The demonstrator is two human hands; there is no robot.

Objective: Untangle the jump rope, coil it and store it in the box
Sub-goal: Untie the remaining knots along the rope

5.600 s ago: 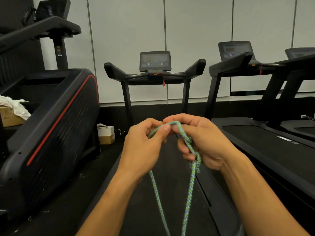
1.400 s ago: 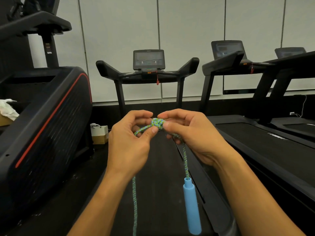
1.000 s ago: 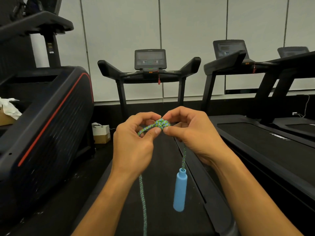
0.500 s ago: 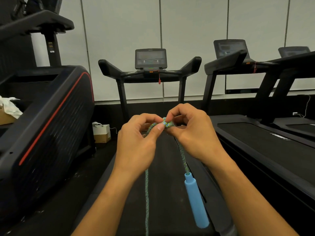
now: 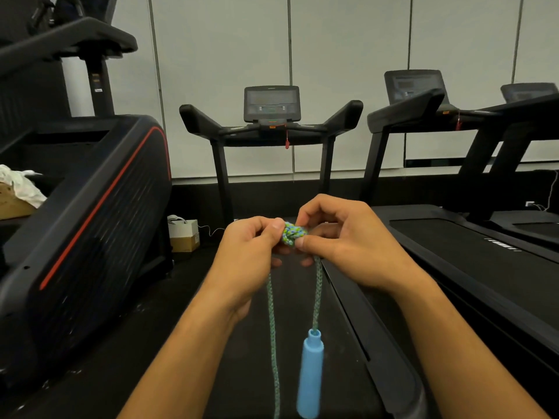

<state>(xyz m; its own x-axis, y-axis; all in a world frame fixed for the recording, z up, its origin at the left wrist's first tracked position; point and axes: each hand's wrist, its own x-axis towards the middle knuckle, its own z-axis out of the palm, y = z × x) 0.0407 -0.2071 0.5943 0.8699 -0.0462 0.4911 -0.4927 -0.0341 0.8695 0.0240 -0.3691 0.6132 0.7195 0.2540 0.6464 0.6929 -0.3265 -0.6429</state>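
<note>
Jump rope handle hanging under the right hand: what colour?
Plain light blue plastic jump rope handle, clearest in the head view.

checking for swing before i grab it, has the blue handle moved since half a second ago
Yes. The blue handle now hangs nearly straight below the right hand; half a second ago its lower end tilted right, toward the treadmill's side rail.

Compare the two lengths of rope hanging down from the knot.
The right length hangs below the right hand and ends in a blue handle; the left length hangs below the left hand and runs out of the bottom of the frame with no handle in view. The right length is therefore shorter in view. Both are the same green-blue braid and meet at the knot, which both hands pinch.
</note>
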